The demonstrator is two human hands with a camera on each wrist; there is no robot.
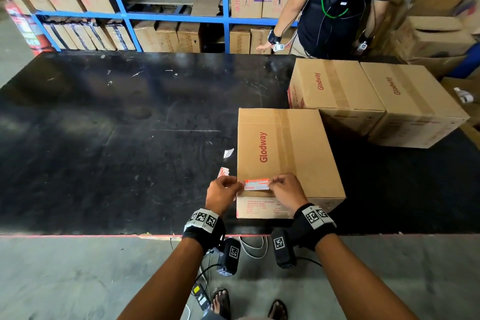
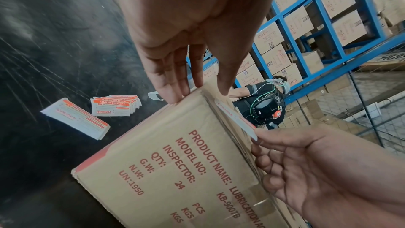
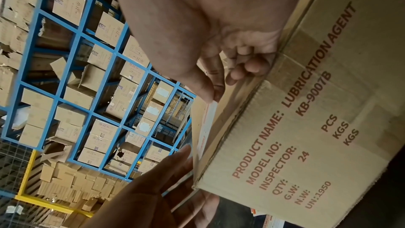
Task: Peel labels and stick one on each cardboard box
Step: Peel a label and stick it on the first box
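Both hands, left hand (image 1: 222,193) and right hand (image 1: 285,188), pinch the ends of the red-and-white paper label (image 1: 256,184) over the brown cardboard box (image 1: 285,153) top's near edge; next: lower, press flat.

Label (image 1: 256,184) small print unreadable; ends under fingers (image 1: 273,184).

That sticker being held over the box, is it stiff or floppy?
Probably floppy: the label is thin and needs both hands, left and right, pinching its ends to stay flat. Likely very light, and its peeled side would probably cling to the box.
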